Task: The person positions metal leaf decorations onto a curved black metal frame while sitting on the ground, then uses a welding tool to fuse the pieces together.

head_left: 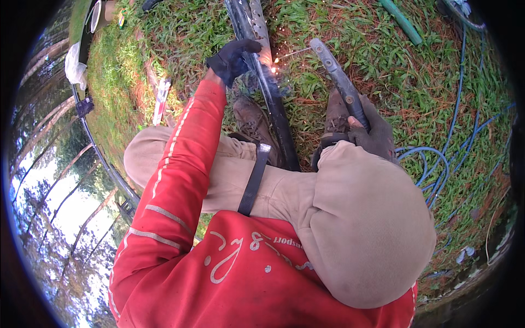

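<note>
My left hand [231, 59], in a dark glove, is closed on the upper part of a long black metal bar [272, 101] that slants down between my boots. Beside the bar's upper end runs a grey metal strip with holes [258, 24]. In my right hand [376, 130], also gloved, is the handle of a welding electrode holder [340, 76]. A thin welding rod [296, 53] sticks out from its tip towards the bar. Orange sparks [275, 66] and bluish smoke show where the rod's end meets the metal, just right of my left hand.
My brown boots [254, 117] stand on grass on either side of the bar. Blue hoses or cables [437, 169] loop on the right, and a green pipe [402, 22] lies far right. A narrow pale packet [161, 101], a white plastic bag [75, 66] and a bucket [97, 16] are left.
</note>
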A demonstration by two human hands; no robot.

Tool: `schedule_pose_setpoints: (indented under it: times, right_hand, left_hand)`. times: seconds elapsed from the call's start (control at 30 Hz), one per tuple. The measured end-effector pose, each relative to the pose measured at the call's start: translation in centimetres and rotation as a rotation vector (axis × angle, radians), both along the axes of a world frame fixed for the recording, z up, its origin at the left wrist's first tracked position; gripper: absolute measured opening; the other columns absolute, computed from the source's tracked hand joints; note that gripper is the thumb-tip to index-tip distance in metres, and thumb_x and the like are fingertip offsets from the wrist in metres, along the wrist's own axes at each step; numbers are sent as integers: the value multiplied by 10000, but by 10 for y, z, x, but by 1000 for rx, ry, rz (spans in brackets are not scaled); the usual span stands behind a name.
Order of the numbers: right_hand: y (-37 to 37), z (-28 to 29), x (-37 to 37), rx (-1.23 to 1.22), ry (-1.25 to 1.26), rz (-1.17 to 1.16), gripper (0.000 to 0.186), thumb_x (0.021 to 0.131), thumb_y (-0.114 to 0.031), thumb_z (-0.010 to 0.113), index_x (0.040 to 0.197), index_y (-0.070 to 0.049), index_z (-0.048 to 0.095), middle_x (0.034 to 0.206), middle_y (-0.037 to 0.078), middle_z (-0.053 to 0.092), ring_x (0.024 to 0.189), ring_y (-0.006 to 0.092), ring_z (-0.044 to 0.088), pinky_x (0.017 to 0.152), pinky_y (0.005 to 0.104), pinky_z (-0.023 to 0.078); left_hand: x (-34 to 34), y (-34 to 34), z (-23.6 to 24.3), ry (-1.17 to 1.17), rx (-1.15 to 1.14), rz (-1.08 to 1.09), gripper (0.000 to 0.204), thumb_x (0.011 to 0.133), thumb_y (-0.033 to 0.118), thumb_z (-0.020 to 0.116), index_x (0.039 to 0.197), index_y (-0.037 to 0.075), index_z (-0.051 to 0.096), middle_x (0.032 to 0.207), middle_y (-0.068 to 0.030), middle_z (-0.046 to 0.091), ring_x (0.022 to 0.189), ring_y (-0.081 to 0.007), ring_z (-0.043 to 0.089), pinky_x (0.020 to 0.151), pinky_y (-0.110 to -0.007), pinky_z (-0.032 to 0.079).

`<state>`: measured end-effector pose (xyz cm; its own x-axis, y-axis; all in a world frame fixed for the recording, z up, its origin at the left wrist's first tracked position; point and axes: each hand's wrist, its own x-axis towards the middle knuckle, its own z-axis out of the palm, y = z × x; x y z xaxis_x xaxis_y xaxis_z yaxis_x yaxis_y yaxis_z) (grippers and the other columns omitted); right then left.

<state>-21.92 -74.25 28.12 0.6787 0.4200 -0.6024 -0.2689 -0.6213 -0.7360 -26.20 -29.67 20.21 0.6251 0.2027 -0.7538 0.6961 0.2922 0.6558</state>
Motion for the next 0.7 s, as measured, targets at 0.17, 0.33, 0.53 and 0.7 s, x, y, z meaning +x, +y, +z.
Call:
schedule_pose_setpoints:
  times: [0.17,0.33,0.53,0.7]
  right_hand:
    - [-1,-3,-1,-27,79,-48,651,979,-118,751,1612,-129,597,1222,182,791,1023,201,723,956,358,554]
    - [2,2,1,-75,81,9,718,933,-80,767,1625,-163,592,1037,157,778,877,209,689,861,378,558]
    - [8,14,9,-38,179,41,743,986,-152,743,1688,-202,503,1000,220,778,880,309,785,863,409,593]
    - [6,10,7,-9,139,51,748,986,-141,735,1692,-215,498,985,221,769,887,316,783,866,419,593]
  left_hand:
    - [5,-1,-11,31,-194,116,370,1014,226,694,1261,-45,743,1144,-154,775,1014,-302,779,957,-413,657]
    - [8,-2,-12,34,-100,79,366,980,213,721,1209,-72,749,1150,-200,790,1064,-331,793,1003,-468,662]
    - [10,0,-14,38,-266,87,368,976,171,705,1219,-104,728,1159,-230,796,1065,-350,800,1021,-495,653]
    - [13,-1,-15,13,-322,95,365,976,160,702,1224,-107,720,1153,-236,793,1056,-365,799,1003,-499,662]
